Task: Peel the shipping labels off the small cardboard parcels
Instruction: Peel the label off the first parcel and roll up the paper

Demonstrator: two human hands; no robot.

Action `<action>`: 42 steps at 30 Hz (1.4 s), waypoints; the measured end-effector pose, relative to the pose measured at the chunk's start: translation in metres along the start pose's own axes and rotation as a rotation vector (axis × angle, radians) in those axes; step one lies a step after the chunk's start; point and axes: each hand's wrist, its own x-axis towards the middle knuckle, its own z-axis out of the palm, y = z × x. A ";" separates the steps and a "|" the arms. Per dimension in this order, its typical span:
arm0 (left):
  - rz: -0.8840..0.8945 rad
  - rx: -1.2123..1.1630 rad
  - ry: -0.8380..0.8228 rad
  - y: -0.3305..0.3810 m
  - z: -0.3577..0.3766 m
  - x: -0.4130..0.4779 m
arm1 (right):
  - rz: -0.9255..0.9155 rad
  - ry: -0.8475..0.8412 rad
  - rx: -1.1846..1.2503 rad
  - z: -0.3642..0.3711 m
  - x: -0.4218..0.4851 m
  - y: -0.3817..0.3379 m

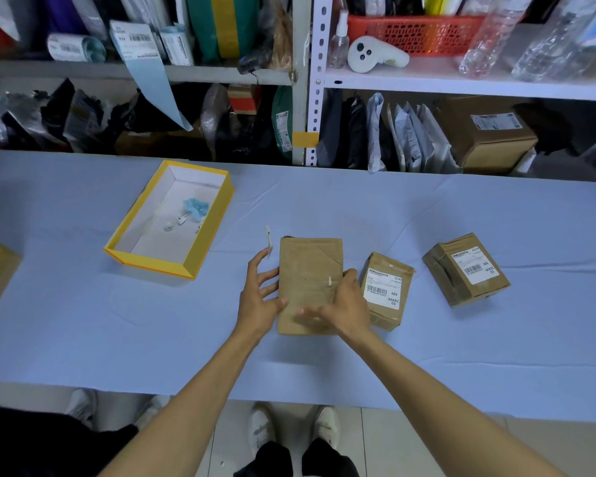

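Flat brown parcel (309, 270) bare, centre — middle parcel (386, 290), right parcel (465, 270) both white-labelled.

Stretches both bare forearms forward from the near side, converging. Spreads the left hand (258, 297) at the left edge of the flat cardboard parcel (310, 266), thumb on its face. Lays the right hand (346, 304) over its near right corner, fingers blurred.

The cloth (324, 208) was pale blue, the bare parcel (307, 270) brown, the nearest label (383, 291) white with black barcode, the tray (152, 268) yellow, white inside.
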 end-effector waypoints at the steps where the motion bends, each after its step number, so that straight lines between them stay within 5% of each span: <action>1: 0.010 0.007 -0.007 0.000 0.000 -0.001 | -0.010 0.029 -0.053 0.001 -0.001 -0.002; 9: 0.015 0.000 0.010 -0.003 -0.005 -0.001 | -0.123 0.069 0.069 -0.002 0.006 -0.001; 20: -0.010 0.008 0.005 -0.004 -0.003 0.001 | 0.064 0.030 -0.133 0.001 0.013 -0.018; 29: -0.045 -0.013 0.038 -0.008 -0.016 0.000 | -0.072 0.095 -0.076 0.009 0.019 -0.008; 35: -0.043 -0.004 0.032 -0.006 -0.016 0.002 | -0.213 -0.097 -0.237 0.012 0.017 0.008; 42: -0.042 -0.005 0.029 -0.008 -0.014 -0.002 | -0.262 0.007 -0.177 0.009 0.020 0.014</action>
